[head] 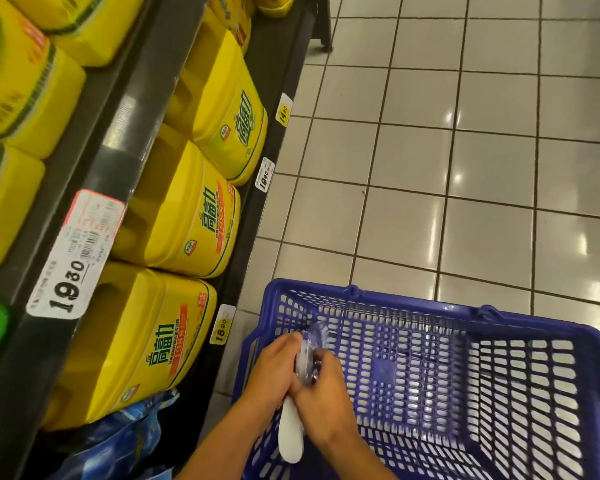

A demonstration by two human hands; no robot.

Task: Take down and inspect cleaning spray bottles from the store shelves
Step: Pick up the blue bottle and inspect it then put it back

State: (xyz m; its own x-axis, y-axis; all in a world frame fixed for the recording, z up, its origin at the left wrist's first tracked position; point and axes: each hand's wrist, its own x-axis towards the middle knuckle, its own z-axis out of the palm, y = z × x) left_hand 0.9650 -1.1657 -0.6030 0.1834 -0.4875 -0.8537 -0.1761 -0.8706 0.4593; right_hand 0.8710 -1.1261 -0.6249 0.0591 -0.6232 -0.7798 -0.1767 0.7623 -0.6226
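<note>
Both hands are working together over the near left corner of a blue plastic basket (430, 358) that is sitting on the tiled floor (465, 150). The left hand (271, 372) is curling round a white-bodied bottle (291, 434), whose rounded white end is pointing back toward the person. The right hand (321, 396) is clamping over its top, where a clear, blurred wrapping or cap (312, 336) is showing; what exactly that part is cannot be told. The bottle is hanging above the basket's rim, not resting inside. To the left, yellow detergent jugs (187, 216) are lying in rows on dark shelves (125, 109), with price tags (75, 254) stuck along the shelf edges.
</note>
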